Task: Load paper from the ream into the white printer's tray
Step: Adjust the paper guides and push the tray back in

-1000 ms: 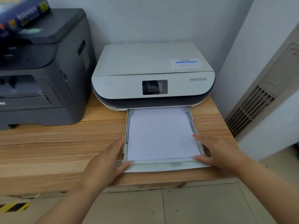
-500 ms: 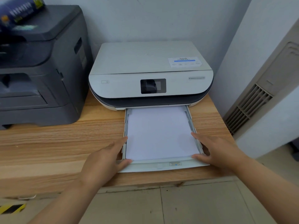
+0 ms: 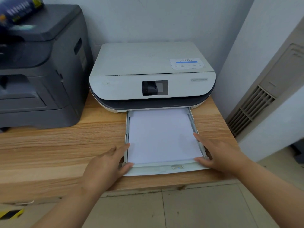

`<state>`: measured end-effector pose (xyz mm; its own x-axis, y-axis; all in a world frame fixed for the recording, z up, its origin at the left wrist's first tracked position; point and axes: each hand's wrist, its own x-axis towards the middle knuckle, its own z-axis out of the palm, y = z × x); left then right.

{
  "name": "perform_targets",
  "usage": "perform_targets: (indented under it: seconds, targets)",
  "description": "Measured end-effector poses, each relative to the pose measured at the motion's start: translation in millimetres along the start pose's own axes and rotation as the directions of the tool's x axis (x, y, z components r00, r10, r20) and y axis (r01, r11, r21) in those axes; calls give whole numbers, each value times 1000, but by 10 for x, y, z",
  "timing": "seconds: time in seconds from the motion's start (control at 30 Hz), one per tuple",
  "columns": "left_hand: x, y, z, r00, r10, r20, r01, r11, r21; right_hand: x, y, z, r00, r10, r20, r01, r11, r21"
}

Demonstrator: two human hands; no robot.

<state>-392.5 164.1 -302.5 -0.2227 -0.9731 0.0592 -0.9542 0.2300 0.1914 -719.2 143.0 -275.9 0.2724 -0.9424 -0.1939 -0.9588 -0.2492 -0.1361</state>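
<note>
The white printer (image 3: 152,66) sits on the wooden table (image 3: 57,145) with its paper tray (image 3: 164,170) pulled out toward me. A stack of white paper (image 3: 162,137) lies flat in the tray. My left hand (image 3: 107,165) grips the tray's front left corner, with the thumb on the front lip and the forefinger along the left side. At the front right corner my right hand (image 3: 220,155) holds on the same way. The blue ream wrapper (image 3: 18,10) lies blurred on top of the dark printer at the far left.
A large dark grey printer (image 3: 39,71) fills the table's left side. A beige unit with vent slats (image 3: 263,99) stands against the wall at right. The tray's front lip overhangs the table edge above a tiled floor (image 3: 164,211).
Both hands stay at the tray's front corners and the tray has barely moved. Only my view has shifted slightly.
</note>
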Motion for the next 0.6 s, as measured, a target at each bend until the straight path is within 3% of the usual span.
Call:
perform_targets:
  seconds: [0.6]
  targets:
    - [-18, 31, 47, 999, -42, 5, 42, 998, -51, -35, -39, -1, 999, -5, -33, 6, 1000, 24]
